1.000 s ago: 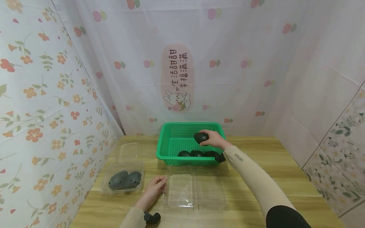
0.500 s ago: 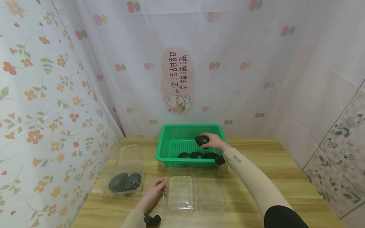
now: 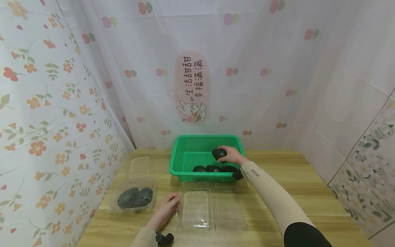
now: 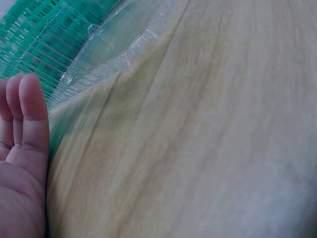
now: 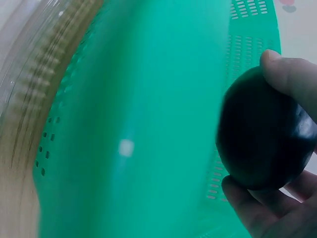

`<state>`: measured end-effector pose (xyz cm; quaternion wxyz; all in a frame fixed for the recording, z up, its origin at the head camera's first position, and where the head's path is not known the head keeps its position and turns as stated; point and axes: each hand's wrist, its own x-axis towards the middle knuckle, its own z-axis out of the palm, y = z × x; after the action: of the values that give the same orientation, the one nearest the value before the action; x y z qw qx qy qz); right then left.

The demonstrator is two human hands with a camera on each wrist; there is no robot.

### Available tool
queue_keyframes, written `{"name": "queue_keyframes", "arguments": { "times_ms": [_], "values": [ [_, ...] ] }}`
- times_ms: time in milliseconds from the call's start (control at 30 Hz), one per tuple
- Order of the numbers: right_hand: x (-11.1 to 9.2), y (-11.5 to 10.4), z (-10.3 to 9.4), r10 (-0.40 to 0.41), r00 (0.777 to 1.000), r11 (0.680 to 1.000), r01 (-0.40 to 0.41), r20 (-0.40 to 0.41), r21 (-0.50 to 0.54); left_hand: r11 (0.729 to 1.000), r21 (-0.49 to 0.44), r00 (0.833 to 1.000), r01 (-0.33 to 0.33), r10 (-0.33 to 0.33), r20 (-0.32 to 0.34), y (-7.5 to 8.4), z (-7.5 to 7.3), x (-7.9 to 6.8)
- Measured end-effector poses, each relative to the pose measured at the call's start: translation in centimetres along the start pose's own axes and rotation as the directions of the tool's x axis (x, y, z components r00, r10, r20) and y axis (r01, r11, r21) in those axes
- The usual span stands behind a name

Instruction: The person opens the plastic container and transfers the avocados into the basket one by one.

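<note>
My right hand (image 3: 232,155) holds a dark, egg-shaped avocado (image 3: 218,154) above the green plastic basket (image 3: 173,159). In the right wrist view, the thumb lies over one end of this glossy avocado (image 5: 262,131) and the fingers support the other. Several more dark avocados (image 3: 213,168) line the basket's near side, partly hidden by its rim. An open clear plastic clamshell box (image 3: 196,207) lies in front of the basket. At its left edge is my left hand (image 3: 166,207), fingertips right at the rim. Extended fingers (image 4: 33,99) show beside the clear plastic in the left wrist view.
To the left, another clear clamshell box (image 3: 112,206) contains dark avocados (image 3: 135,197), its lid (image 3: 140,166) folded back. The wooden table (image 3: 274,206) meets a printed curtain (image 3: 262,103) behind the basket. A black wrist device (image 3: 165,238) sits below my left hand.
The right hand with the avocado has shifted slightly right and lower in the view, which itself tilted a little. The left hand and the boxes stay in place.
</note>
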<state>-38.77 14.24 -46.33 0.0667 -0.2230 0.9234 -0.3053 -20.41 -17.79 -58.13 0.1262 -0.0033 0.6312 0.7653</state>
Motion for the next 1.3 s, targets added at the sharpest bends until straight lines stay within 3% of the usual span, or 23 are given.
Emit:
{"name": "queue_keyframes", "arguments": {
  "times_ms": [1300],
  "values": [
    [0.3,0.4,1.6,0.109,0.992,0.994,-0.111,0.067,0.018,1.000,0.004,1.000,-0.002,0.002,-0.001,-0.1,-0.2,0.2]
  ]
}}
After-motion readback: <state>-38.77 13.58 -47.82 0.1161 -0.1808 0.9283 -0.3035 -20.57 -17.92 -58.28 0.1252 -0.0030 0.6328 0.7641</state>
